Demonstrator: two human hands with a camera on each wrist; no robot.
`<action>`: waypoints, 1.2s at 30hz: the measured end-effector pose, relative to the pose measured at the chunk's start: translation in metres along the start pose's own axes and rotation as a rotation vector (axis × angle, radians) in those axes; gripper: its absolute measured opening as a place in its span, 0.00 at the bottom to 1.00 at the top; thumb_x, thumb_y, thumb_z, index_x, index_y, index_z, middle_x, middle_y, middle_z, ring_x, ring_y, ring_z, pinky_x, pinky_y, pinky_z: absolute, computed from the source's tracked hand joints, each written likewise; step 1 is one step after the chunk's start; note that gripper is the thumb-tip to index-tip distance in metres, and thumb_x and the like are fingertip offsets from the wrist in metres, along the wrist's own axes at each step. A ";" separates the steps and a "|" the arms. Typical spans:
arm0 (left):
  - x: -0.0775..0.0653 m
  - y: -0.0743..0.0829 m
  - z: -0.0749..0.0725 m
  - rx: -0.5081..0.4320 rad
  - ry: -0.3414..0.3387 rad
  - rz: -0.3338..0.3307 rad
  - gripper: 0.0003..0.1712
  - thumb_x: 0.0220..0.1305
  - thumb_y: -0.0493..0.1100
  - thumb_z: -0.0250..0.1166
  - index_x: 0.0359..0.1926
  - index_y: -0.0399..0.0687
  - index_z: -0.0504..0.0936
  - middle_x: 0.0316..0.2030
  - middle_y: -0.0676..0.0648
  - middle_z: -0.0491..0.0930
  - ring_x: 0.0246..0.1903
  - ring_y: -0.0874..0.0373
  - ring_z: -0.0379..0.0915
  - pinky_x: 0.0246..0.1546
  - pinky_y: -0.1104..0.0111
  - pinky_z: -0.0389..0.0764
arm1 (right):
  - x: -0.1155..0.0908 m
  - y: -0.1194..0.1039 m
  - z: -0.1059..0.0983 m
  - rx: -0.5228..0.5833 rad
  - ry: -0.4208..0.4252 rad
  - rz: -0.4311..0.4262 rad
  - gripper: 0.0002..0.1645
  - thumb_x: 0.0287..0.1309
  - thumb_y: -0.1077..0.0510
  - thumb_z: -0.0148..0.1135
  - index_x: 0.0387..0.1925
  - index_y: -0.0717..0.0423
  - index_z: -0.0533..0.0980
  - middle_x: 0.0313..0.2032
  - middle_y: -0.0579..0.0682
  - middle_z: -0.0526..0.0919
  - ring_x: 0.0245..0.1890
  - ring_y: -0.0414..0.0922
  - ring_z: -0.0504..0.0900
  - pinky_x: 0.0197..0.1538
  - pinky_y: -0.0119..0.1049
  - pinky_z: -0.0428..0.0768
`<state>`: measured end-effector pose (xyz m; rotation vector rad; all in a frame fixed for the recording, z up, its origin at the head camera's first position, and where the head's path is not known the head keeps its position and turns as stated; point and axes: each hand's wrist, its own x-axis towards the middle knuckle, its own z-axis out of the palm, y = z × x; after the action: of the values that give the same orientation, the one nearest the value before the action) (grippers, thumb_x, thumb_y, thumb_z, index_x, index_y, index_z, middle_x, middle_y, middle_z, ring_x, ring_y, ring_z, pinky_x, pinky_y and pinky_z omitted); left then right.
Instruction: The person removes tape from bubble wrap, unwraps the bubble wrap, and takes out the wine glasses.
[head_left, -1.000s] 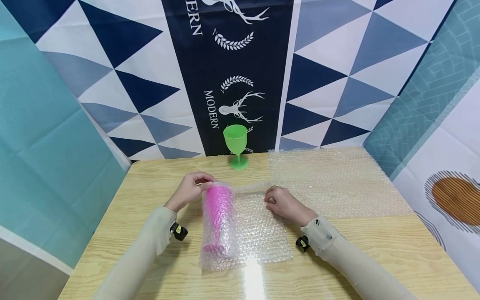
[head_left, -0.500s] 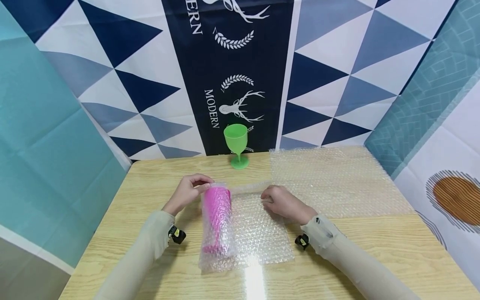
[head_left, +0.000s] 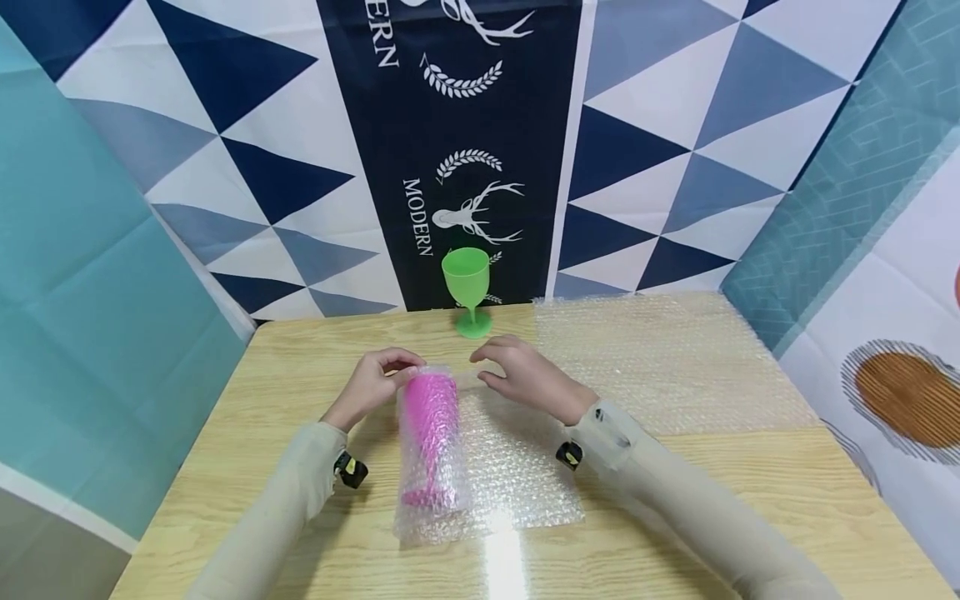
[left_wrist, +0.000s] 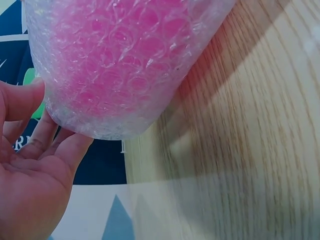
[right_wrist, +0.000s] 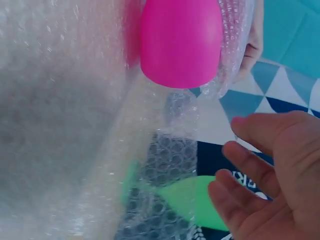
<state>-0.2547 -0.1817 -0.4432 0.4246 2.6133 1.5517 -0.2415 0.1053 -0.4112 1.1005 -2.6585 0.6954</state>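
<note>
A pink goblet (head_left: 431, 417) lies on its side on a sheet of bubble wrap (head_left: 525, 475), its bowl away from me. One side of the sheet is folded over the goblet; the other side spreads flat to the right. My left hand (head_left: 373, 387) pinches the wrap's edge beside the goblet's rim, fingers partly behind the wrap in the left wrist view. My right hand (head_left: 528, 377) hovers over the sheet's far edge, fingers relaxed and apart with nothing in them. The right wrist view shows the bowl's bare pink side (right_wrist: 182, 45) within the fold.
A green goblet (head_left: 467, 282) stands upright at the table's back edge, beyond both hands. Another bubble wrap sheet (head_left: 675, 367) lies flat at the back right of the wooden table (head_left: 300, 533). Patterned cloth walls (head_left: 637, 158) enclose the back and sides.
My right hand has let go of the flat sheet's far right corner and moved left towards the goblet's rim, its fingers opening. My left hand stays nearly in place at the wrap.
</note>
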 end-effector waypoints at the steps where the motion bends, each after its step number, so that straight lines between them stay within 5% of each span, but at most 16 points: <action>1: -0.001 0.000 -0.001 0.008 0.000 -0.005 0.10 0.70 0.35 0.65 0.48 0.41 0.88 0.51 0.41 0.86 0.55 0.45 0.82 0.52 0.64 0.84 | 0.004 -0.001 0.001 -0.023 -0.024 -0.008 0.16 0.65 0.60 0.69 0.53 0.60 0.82 0.52 0.55 0.87 0.55 0.52 0.84 0.62 0.45 0.82; 7: -0.001 0.003 -0.002 0.021 -0.004 0.000 0.09 0.69 0.36 0.66 0.48 0.44 0.88 0.50 0.43 0.87 0.54 0.47 0.82 0.55 0.58 0.83 | 0.022 -0.004 0.008 -0.100 -0.130 0.003 0.22 0.64 0.58 0.70 0.57 0.63 0.80 0.54 0.59 0.84 0.56 0.54 0.84 0.62 0.44 0.82; 15: -0.001 0.000 0.000 0.022 -0.001 0.034 0.10 0.69 0.35 0.66 0.48 0.41 0.88 0.51 0.40 0.86 0.54 0.44 0.82 0.56 0.55 0.84 | 0.034 -0.002 0.020 -0.041 -0.220 0.039 0.20 0.64 0.61 0.69 0.55 0.68 0.80 0.52 0.62 0.85 0.54 0.55 0.84 0.60 0.44 0.83; 36: 0.002 0.003 0.003 0.061 -0.003 0.039 0.09 0.69 0.36 0.66 0.47 0.45 0.89 0.50 0.44 0.87 0.53 0.47 0.82 0.53 0.57 0.83 | 0.027 0.015 0.026 0.026 -0.179 0.021 0.13 0.58 0.76 0.59 0.41 0.67 0.85 0.41 0.58 0.90 0.45 0.52 0.89 0.52 0.39 0.87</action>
<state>-0.2555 -0.1768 -0.4422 0.4852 2.6714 1.4846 -0.2711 0.0846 -0.4300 1.1965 -2.8210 0.6652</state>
